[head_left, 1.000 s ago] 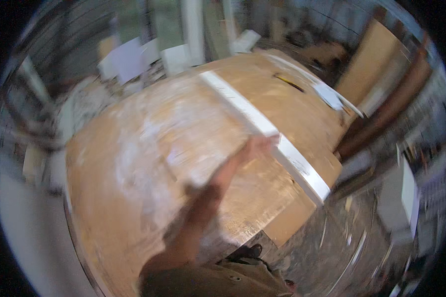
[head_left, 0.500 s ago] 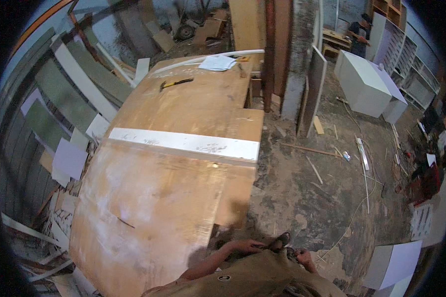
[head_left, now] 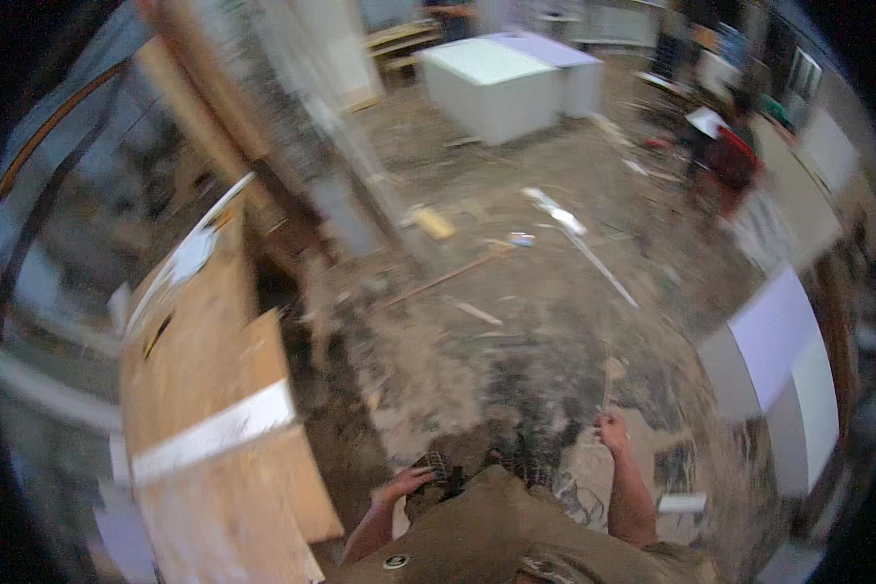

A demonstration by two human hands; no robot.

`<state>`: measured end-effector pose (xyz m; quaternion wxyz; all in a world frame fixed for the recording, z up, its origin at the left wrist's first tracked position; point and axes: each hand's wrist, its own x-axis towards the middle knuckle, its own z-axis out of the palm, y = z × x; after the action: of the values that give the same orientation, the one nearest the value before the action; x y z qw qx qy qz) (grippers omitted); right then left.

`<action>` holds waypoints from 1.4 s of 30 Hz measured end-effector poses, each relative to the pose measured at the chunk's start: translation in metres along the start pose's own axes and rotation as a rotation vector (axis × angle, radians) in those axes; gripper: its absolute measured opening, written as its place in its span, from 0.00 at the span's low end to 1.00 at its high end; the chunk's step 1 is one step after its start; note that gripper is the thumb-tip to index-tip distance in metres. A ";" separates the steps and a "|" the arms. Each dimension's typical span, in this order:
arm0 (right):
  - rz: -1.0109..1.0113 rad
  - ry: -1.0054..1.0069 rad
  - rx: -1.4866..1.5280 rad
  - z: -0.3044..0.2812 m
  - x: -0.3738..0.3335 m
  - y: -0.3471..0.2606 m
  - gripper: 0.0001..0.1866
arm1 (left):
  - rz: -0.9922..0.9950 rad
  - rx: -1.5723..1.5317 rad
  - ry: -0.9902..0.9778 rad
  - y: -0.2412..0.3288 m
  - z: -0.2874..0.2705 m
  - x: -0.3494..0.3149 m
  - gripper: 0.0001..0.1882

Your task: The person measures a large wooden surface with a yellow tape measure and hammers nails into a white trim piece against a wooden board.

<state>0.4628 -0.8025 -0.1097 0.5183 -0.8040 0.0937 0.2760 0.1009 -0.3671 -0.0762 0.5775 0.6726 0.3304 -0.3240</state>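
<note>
The 2 hands are apart in front of the body: the left hand (head_left: 409,482) has its fingers loosely spread and looks to be carrying nothing, while the right hand (head_left: 611,430) is loosely curled, and blur hides whether it pinches anything small. The white strip (head_left: 219,433) lies across the tabletop (head_left: 197,378), left of the left hand and well apart from it; neither hand touches it. The floor (head_left: 545,365) spreads ahead of both hands, and footing looks like the main care here. A white rod (head_left: 603,270) beyond the right hand and a thin stick (head_left: 448,277) beyond the gap between the hands lie loose (easy to tread on), so short steps and a low gaze would serve best. A white block (head_left: 682,502) sits lower and to the right of the right hand, with the lilac box (head_left: 774,336) farther right, so that hand is best held in close. The left hand should pass wide of the tabletop's jutting corner, since a knock could shift the strip.
</note>
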 end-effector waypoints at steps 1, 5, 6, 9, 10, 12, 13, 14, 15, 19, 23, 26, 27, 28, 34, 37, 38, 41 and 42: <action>-0.048 0.036 0.060 -0.011 0.000 0.009 0.17 | -0.046 0.005 -0.031 0.009 -0.008 0.006 0.41; 0.058 0.287 -0.003 -0.033 -0.004 0.107 0.18 | -0.100 0.152 -0.093 0.034 -0.024 0.038 0.40; 0.120 0.315 0.000 -0.034 -0.020 0.143 0.19 | -0.104 0.187 -0.106 0.039 -0.025 0.049 0.39; -0.104 0.304 -0.626 -0.018 -0.085 0.224 0.18 | -0.103 0.250 -0.118 0.064 -0.024 0.095 0.38; 0.004 0.052 -0.850 -0.014 -0.101 0.238 0.19 | -0.098 0.274 -0.124 0.077 -0.024 0.113 0.38; 0.292 -0.063 -0.525 -0.005 -0.102 0.240 0.19 | -0.072 0.334 -0.158 0.111 -0.025 0.154 0.37; 0.414 -0.022 -0.364 -0.003 -0.097 0.232 0.19 | -0.057 0.369 -0.176 0.128 -0.026 0.175 0.37; 0.459 0.024 -0.257 -0.001 -0.083 0.217 0.19 | -0.041 0.408 -0.202 0.145 -0.028 0.195 0.36; 0.483 0.074 -0.155 0.000 -0.063 0.197 0.19 | -0.021 0.446 -0.229 0.168 -0.032 0.215 0.36; 0.482 0.211 0.069 -0.003 -0.001 0.119 0.19 | 0.072 0.694 -0.351 0.281 -0.050 0.302 0.34; 0.417 0.237 0.045 -0.011 0.038 0.068 0.19 | 0.115 0.926 -0.287 0.437 -0.065 0.386 0.33; 0.276 0.185 -0.265 -0.025 0.064 0.056 0.19 | 0.417 0.685 -0.118 0.539 -0.058 0.416 0.30; 0.296 0.176 -0.346 -0.032 0.075 0.057 0.19 | 0.488 0.555 -0.082 0.562 -0.050 0.420 0.28; 0.390 0.205 -0.074 -0.046 0.085 0.061 0.15 | 0.574 0.473 -0.056 0.580 -0.040 0.421 0.27; 0.197 -0.205 -0.453 -0.147 0.172 0.089 0.16 | 0.587 0.376 -0.145 0.543 0.040 0.428 0.23; 0.476 0.107 0.234 -0.177 0.233 0.058 0.17 | 0.426 0.700 -0.290 0.475 0.068 0.440 0.25; 0.521 0.133 0.213 -0.186 0.256 0.039 0.17 | 0.413 0.680 -0.341 0.462 0.069 0.445 0.26; 0.497 0.102 0.244 -0.214 0.318 -0.033 0.19 | 0.373 0.696 -0.340 0.464 0.072 0.460 0.29; 0.441 0.054 0.139 -0.223 0.337 -0.056 0.19 | 0.274 0.721 -0.361 0.473 0.074 0.463 0.30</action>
<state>0.8439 -0.9291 -0.1795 0.4967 -0.7336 0.2997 0.3541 0.7486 -0.4623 -0.1973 0.3917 0.8015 -0.0028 -0.4518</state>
